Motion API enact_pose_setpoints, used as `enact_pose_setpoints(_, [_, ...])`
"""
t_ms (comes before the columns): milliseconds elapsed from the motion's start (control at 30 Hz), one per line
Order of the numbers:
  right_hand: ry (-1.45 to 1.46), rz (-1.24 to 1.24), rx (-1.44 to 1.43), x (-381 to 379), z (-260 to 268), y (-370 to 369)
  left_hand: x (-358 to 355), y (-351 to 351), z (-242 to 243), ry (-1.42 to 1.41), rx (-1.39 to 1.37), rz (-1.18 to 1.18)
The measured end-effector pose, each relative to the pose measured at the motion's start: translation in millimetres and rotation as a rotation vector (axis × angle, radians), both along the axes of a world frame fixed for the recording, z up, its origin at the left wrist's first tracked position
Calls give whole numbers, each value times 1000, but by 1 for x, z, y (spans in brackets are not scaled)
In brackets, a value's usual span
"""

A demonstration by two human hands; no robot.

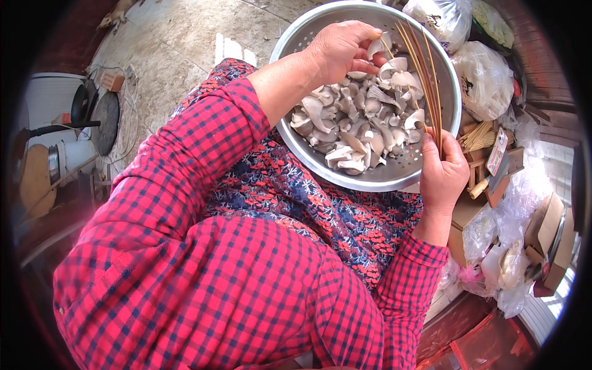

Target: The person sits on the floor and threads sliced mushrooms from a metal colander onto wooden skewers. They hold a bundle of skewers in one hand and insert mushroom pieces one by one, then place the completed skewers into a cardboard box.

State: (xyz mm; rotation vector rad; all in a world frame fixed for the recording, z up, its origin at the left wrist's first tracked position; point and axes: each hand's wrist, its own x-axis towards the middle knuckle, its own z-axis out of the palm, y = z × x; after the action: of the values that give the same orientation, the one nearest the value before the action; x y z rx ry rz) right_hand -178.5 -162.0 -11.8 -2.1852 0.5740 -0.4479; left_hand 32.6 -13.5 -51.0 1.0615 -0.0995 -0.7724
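A perforated metal colander [319, 33] sits before me, holding a heap of torn grey oyster mushrooms [356, 104]. Over its far side, my left hand [340, 48] pinches a pale mushroom piece [380, 45] at the tip of a thin skewer. More mushroom pieces [401, 76] are threaded lower on that skewer. My right hand [443, 169] grips the skewer's lower end at the colander's right rim. Several brown bamboo skewers [430, 85], bare of mushrooms, are bunched in the same hand and point up and away. The right palm is partly hidden.
Plastic bags [483, 76] crowd the colander's far right. A bundle of skewers [478, 135] and a phone [497, 151] rest beside it. Nearer lie cardboard pieces [545, 224] and clear plastic. On the concrete floor [171, 51] at left are a brick [112, 82] and cables. An animal [115, 14] shows at top left.
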Motion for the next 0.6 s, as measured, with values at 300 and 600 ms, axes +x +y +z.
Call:
enact_pose_setpoints(300, [11,30,-12,3,1,2,11,5,-2,54,-26,77])
enact_pose_setpoints(600, [8,53,45,1,3,1,15,5,-7,39,-14,93])
